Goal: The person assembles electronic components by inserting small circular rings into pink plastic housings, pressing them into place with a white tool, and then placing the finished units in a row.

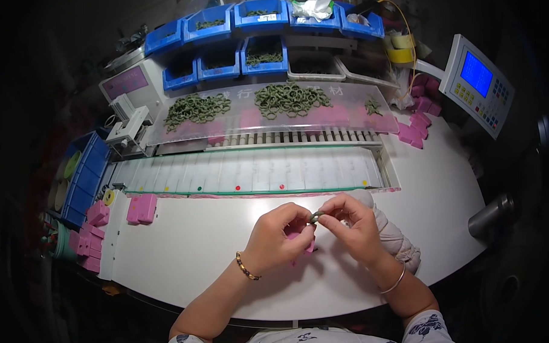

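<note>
Over the near part of the white table [186,253], both hands meet fingertip to fingertip at a small dark green ring [316,216]. My left hand [278,233] pinches the ring from one side, and my right hand [356,229] pinches it from the other. A pink block [309,245] shows partly beneath the left fingers; whether those fingers also hold it or it rests on the table is hidden. Just right of my right hand lies a bunched pale grey cloth [398,243].
Piles of green rings [290,100] lie on a translucent sheet above rollers [297,137]. Blue bins [263,55] stand behind. Pink blocks [141,209] sit at left, others [413,130] at back right. A control panel [478,83] and a dark cylinder [492,215] flank the right side.
</note>
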Motion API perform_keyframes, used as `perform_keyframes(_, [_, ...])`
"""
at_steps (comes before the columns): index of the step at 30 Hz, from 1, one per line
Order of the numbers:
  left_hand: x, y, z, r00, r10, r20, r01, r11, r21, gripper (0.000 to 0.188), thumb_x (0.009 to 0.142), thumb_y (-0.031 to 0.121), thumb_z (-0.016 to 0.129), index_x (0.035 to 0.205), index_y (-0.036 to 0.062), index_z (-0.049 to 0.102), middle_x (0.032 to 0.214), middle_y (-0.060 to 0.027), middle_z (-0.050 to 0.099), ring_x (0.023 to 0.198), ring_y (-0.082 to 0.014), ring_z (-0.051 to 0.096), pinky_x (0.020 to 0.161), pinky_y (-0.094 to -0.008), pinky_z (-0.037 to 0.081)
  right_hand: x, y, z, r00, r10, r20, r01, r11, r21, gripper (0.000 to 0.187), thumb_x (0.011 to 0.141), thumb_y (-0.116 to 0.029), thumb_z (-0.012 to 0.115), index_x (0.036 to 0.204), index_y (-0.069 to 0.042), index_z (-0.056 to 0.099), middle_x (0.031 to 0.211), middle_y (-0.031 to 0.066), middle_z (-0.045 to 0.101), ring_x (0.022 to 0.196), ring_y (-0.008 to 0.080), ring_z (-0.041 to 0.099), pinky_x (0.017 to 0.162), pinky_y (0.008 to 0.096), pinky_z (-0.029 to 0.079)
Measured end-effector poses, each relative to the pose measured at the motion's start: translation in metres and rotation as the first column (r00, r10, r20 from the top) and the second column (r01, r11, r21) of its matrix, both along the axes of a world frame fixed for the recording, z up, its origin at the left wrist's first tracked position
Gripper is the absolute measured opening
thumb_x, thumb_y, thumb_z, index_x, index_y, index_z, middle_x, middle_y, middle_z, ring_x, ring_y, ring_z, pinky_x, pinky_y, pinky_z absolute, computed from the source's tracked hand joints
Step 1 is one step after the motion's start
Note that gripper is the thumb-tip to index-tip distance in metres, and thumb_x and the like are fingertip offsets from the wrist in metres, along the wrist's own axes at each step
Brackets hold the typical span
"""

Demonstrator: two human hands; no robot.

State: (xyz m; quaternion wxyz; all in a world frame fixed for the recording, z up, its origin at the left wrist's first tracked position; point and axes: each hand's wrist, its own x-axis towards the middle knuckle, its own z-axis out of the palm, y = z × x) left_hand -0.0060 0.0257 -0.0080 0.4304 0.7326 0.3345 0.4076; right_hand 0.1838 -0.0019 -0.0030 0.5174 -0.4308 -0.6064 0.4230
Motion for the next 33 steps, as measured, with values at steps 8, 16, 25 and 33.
perform_keyframes(8, [-0.010,0.009,-0.002,0.969,-0.091,0.228,0.173,0.912,-0.371,0.012,0.091,0.014,0.066,0.093,0.0019,0.064,0.075,0.0023,0.063,0.064,-0.0019,0.057,0.056,-0.0180,0.045,0.006,0.006,-0.008,0.871,0.108,-0.480,-0.273,0.917,-0.290,0.019,0.092,-0.011,0.066,0.108,-0.002,0.061,0.094,0.0026,0.065,0.081,0.0080,0.057,0.071,0.0216,0.045])
perform_keyframes(16, [-0.076,0.099,0.067,0.926,-0.294,-0.238,0.128,0.836,-0.534,0.016,0.088,0.020,0.069,0.089,0.0045,0.069,0.078,-0.0009,0.065,0.062,-0.0077,0.061,0.049,-0.0232,0.050,0.009,0.001,0.003,0.887,-0.085,-0.454,-0.102,0.923,-0.372,0.022,0.095,-0.012,0.062,0.113,-0.002,0.059,0.097,0.0045,0.064,0.082,0.0094,0.057,0.072,0.0238,0.045])
perform_keyframes(25, [-0.077,0.193,0.179,0.942,0.131,0.308,-0.032,0.951,-0.306,0.032,0.090,0.033,0.068,0.101,0.0038,0.062,0.084,-0.0106,0.067,0.064,-0.0211,0.067,0.056,-0.0322,0.060,0.002,0.003,-0.009,0.927,-0.040,-0.373,-0.098,0.934,-0.344,0.020,0.093,-0.008,0.063,0.112,-0.002,0.060,0.092,0.0023,0.065,0.080,0.0082,0.059,0.072,0.0217,0.046])
perform_keyframes(33, [0.007,0.071,0.037,0.961,0.018,0.275,0.192,0.674,-0.714,0.043,0.095,0.036,0.063,0.123,0.0043,0.058,0.085,-0.0071,0.066,0.066,-0.0128,0.061,0.051,-0.0281,0.053,-0.002,-0.009,-0.001,0.997,-0.053,0.055,0.038,0.971,0.236,0.041,0.079,-0.007,0.079,0.114,-0.004,0.060,0.111,0.0078,0.062,0.095,0.0174,0.058,0.082,0.0278,0.049])
